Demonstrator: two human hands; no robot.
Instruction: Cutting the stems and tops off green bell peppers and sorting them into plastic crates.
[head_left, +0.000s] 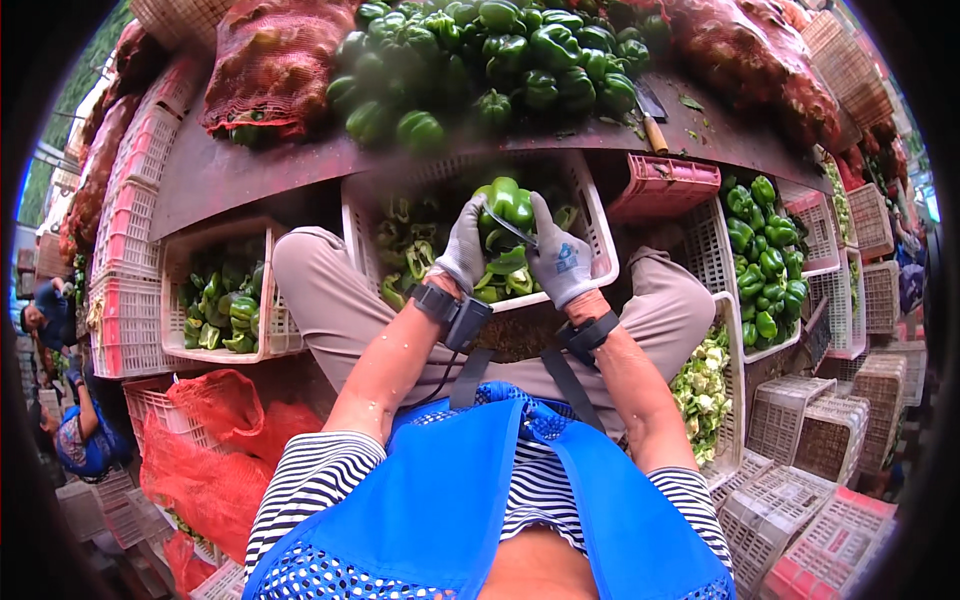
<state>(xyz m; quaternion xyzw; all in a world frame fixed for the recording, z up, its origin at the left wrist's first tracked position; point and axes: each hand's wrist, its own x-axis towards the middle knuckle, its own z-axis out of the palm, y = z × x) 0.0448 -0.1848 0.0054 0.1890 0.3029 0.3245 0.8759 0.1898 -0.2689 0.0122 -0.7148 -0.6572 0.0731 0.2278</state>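
Grey-gloved left hand (464, 246) clamps a pepper (510, 202) at frame centre — right hand (560, 262) grips a blade (508, 226) — a slip could cut.

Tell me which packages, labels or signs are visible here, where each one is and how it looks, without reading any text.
Red mesh sack: far left on the table, bulging and full.
Red mesh sack: far right on the table, long and full.
Printed patch: back of the grey glove on the right hand, small, blue and white.
Empty red mesh bags: on the floor at lower left, crumpled.
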